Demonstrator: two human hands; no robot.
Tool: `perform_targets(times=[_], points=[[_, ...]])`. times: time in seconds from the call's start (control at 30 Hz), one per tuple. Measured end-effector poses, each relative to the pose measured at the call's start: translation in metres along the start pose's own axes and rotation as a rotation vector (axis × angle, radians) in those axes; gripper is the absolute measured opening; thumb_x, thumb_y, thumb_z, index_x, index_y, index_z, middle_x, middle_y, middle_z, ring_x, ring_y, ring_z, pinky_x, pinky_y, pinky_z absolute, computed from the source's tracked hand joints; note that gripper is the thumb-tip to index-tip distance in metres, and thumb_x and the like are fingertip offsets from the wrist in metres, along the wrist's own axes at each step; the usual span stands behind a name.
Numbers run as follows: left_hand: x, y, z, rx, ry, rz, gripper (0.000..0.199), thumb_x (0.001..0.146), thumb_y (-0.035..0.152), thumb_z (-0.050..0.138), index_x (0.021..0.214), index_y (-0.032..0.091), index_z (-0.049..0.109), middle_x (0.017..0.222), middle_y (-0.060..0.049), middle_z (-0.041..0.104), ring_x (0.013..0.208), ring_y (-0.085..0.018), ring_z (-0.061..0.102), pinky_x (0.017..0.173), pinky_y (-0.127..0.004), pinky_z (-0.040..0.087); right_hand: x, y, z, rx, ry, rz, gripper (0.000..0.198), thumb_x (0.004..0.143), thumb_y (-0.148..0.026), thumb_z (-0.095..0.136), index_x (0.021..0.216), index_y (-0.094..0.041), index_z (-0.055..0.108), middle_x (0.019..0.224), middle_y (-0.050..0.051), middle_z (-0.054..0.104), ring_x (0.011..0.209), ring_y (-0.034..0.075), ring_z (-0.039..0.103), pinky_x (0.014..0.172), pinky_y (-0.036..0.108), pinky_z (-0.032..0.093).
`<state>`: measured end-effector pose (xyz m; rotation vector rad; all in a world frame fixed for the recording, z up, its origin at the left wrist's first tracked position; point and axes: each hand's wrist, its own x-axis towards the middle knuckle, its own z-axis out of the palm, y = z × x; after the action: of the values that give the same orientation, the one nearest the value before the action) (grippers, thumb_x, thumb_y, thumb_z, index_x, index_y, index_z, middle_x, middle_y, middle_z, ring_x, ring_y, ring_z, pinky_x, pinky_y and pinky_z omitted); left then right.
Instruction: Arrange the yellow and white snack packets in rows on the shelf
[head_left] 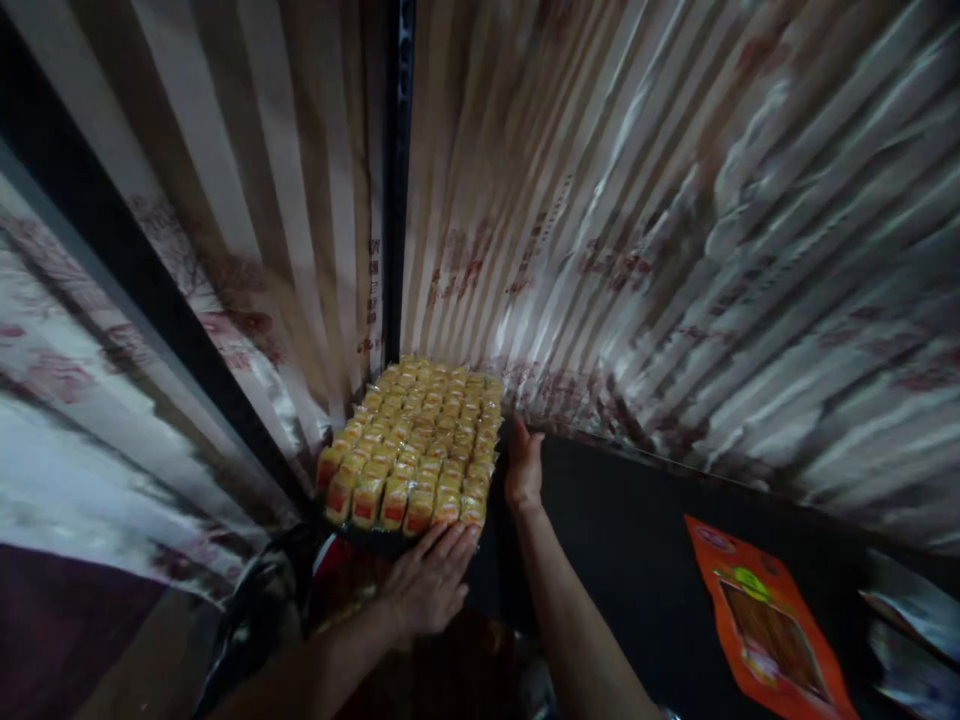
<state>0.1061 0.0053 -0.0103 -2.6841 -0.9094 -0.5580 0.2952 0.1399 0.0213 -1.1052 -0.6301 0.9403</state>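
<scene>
Currently, the packs (pixel 420 440) sit as one tight block on the dark shelf (pixel 600 510), and all places below are read from this block. Yellow, clear-wrapped, set in close rows; those along the near edge show red-orange patches.

Left hand (pixel 433 585): at the near right corner of the packs, palm down, fingers laid out straight side by side, tips against the front row. Not wrapped round any single pack.

Right hand (pixel 523 468): just beyond the right side of the packs, raised on edge, fingers extended, nothing seen in its grip. A narrow dark gap shows between it and the packs; whether any part of the palm makes contact, cannot tell.

Hands are apart, with the near right corner of the packs between them. Most of the block lies ahead of the left hand and to the left of the right hand.

Surroundings: black post (pixel 396 180) upright directly behind the packs; dark bar (pixel 150 250) slanting down toward their left side; striped, printed sheet (pixel 562 200) behind and to the right. Orange pouch (pixel 765 610) lies flat, well to the right of the packs; silvery wrapper (pixel 911 630) farther right, blurred.
</scene>
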Motion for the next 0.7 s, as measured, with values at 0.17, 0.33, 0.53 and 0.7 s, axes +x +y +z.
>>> perform_targets(times=[0.17, 0.33, 0.53, 0.7], points=[[-0.002, -0.002, 0.001, -0.042, 0.006, 0.017, 0.056, 0.094, 0.033, 0.032, 0.143, 0.007, 0.026, 0.151, -0.007, 0.027, 0.142, -0.019, 0.011, 0.118, -0.036, 0.007, -0.063, -0.012, -0.020, 0.037, 0.056, -0.009, 0.062, 0.082, -0.066, 0.036, 0.116, -0.019, 0.059, 0.137, 0.008, 0.050, 0.133, 0.020, 0.036, 0.110, 0.041, 0.028], [-0.003, -0.002, 0.000, -0.033, 0.057, 0.018, 0.052, 0.094, 0.033, 0.032, 0.140, 0.010, 0.034, 0.150, -0.007, 0.031, 0.141, -0.021, 0.018, 0.117, -0.039, 0.010, -0.124, -0.023, -0.036, 0.005, 0.070, 0.005, 0.060, 0.079, -0.068, 0.041, 0.105, -0.019, 0.064, 0.130, 0.010, 0.055, 0.128, 0.026, 0.042, 0.102, 0.046, 0.037], [-0.003, 0.000, -0.008, -0.026, 0.044, 0.006, 0.051, 0.094, 0.034, 0.032, 0.139, 0.010, 0.036, 0.148, -0.008, 0.035, 0.140, -0.022, 0.023, 0.116, -0.039, 0.009, -0.165, -0.034, -0.053, -0.009, 0.116, 0.037, 0.060, 0.074, -0.069, 0.048, 0.101, -0.019, 0.066, 0.126, 0.012, 0.058, 0.125, 0.029, 0.045, 0.096, 0.045, 0.041], [-0.004, 0.005, -0.010, -0.031, -0.020, -0.021, 0.051, 0.095, 0.031, 0.029, 0.141, 0.010, 0.033, 0.150, -0.008, 0.031, 0.140, -0.022, 0.020, 0.116, -0.039, 0.010, -0.189, -0.035, -0.059, -0.031, 0.136, 0.074, 0.061, 0.072, -0.069, 0.051, 0.100, -0.018, 0.066, 0.124, 0.012, 0.059, 0.123, 0.029, 0.047, 0.092, 0.043, 0.044]])
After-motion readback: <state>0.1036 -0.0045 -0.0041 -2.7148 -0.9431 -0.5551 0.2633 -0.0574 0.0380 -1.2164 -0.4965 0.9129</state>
